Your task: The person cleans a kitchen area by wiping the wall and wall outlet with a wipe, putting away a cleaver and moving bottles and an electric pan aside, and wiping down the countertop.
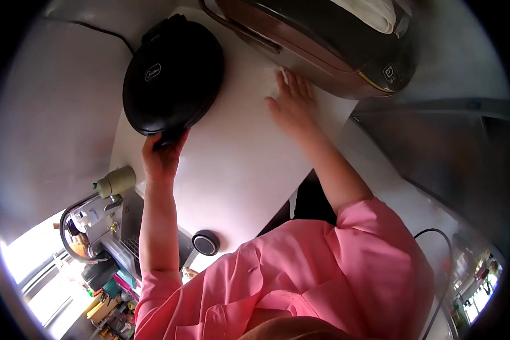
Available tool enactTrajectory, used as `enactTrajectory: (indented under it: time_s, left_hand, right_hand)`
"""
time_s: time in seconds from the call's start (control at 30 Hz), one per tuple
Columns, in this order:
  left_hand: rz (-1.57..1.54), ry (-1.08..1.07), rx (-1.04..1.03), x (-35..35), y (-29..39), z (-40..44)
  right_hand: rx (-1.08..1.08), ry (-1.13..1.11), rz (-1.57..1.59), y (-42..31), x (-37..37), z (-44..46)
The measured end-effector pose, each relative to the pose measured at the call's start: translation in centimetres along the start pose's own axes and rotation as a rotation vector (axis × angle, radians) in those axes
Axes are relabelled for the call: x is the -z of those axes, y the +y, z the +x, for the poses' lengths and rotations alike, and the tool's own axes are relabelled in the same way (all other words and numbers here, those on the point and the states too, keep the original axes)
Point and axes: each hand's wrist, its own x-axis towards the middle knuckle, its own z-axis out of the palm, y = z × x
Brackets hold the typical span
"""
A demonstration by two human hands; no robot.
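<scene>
A round black electric baking pan [173, 73] with a Midea badge rests on the white countertop [238, 175], lid down. My left hand [163, 158] is closed around its front handle, with the fingertips partly hidden under it. My right hand [293, 102] lies on the counter with its fingers stretched out and the thumb apart. Just beyond those fingers is a large brown and black appliance [323, 51]. A faint whitish patch shows by the right fingertips, too indistinct to name.
A white cloth [371, 12] lies on the brown appliance. A black cord [105, 29] runs behind the baking pan. Left of my arm stand a green bottle [119, 181] and a faucet [68, 226]. A small round black device [205, 242] sits near the counter's front edge.
</scene>
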Motion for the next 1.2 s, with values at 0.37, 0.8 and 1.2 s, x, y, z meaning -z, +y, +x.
enactTrajectory:
  time_s: [0.37, 0.8, 1.2]
  left_hand:
    - [0.409, 0.045, -0.22, 0.3, 0.0, 5.4]
    - [0.365, 0.179, -0.018, 0.5, -0.5, -0.7]
    - [0.651, -0.012, 0.046, -0.8, -8.1, -12.9]
  right_hand:
    - [-0.005, 0.035, -0.037, -2.0, -3.0, 5.2]
    - [-0.175, 0.357, -0.3, 12.0, 3.1, -5.7]
    - [-0.102, 0.323, 0.17, 11.6, 5.2, -5.9]
